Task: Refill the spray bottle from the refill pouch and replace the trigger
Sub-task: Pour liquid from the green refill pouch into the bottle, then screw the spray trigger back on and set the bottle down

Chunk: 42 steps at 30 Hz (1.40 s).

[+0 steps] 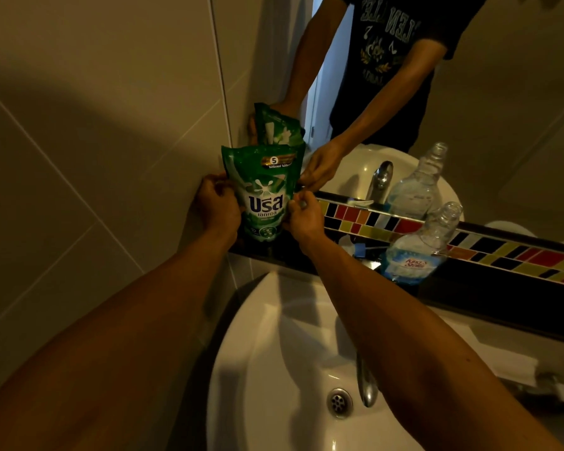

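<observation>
A green refill pouch (265, 193) stands upright on the dark ledge (489, 288) against the mirror, in the left corner. My left hand (216, 208) grips its left edge. My right hand (303, 214) pinches its right edge about halfway up. To the right on the same ledge stands a clear spray bottle (419, 247) with a blue label; its neck is open and no trigger is on it. A small white and blue part (355, 245) lies on the ledge between pouch and bottle; I cannot tell what it is.
A white washbasin (274, 369) with a drain (339, 402) and chrome tap (367, 382) lies below the ledge. A strip of coloured mosaic tiles (502, 255) runs under the mirror (469, 109), which reflects the person, pouch and bottle. Tiled wall at left.
</observation>
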{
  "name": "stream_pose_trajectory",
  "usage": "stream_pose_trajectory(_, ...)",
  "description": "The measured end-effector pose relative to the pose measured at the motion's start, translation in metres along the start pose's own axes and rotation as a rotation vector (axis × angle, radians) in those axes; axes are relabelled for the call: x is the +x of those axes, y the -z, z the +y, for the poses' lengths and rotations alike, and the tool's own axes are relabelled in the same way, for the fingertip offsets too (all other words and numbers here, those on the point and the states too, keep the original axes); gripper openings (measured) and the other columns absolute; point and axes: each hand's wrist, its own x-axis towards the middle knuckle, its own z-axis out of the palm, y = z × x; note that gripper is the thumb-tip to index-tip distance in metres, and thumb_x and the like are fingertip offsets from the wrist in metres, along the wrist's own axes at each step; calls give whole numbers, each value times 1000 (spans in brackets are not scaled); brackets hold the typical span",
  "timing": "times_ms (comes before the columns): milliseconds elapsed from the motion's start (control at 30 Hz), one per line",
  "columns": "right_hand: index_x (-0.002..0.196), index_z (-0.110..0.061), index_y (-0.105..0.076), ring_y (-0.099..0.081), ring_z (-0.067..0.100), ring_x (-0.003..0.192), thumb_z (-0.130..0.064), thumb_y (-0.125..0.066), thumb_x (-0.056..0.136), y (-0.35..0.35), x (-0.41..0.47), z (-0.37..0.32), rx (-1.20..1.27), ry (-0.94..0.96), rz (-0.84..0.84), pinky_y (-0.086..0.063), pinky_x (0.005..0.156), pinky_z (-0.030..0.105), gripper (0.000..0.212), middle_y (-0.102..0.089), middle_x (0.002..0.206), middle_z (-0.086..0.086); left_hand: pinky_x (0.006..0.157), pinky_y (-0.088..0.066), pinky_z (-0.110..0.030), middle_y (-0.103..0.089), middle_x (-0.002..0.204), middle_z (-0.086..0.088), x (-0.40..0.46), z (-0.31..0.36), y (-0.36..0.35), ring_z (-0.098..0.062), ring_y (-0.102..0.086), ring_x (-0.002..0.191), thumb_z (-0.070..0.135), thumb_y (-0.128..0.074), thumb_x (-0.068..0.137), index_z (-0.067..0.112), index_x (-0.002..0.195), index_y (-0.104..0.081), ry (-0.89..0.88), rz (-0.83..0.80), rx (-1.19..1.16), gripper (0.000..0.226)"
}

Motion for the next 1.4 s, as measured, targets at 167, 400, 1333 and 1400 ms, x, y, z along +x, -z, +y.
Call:
stream_pose_trajectory(167,111,-24,-58,-65,26,113,-11,-52,105,23,-29,0,-99,-24,-12,-59,96,48,16,-65,116,3,92,-56,-52,-65,120,-6,-7,-10,3,-30,-67,107,16,-56,87,20,126,-57,51,26,84,39)
stream_pose_trajectory(400,127,-13,-60,-65,14,92,-16,-58,105,90,-86,9,-281,130,155,-55,75,25,23,-65,106,-1,84,-59,-50,-71,107,-15,-61,-46,10,-37,-69,99,19,-66,80,15,110,-61,195,-38,274,31)
stream_pose_trajectory(1333,138,-17,-57,-60,11,125,-15,-74,94,271,-104,-32,-209,235,67,-54,106,42,47,-66,135,0,86,-52,-41,-65,124,-16,-145,-101,-149,-34,-64,111,20,-77,86,8,127,-60,62,-411,776,47)
stream_pose_trajectory(1400,135,-17,-57,-61,8,120,-17,-74,94,274,-104,-32,-228,251,64,-54,101,37,44,-66,130,-2,84,-53,-41,-65,124,-16,-146,-101,-152,-36,-64,112,18,-76,87,9,129,-60,85,-374,798,45)
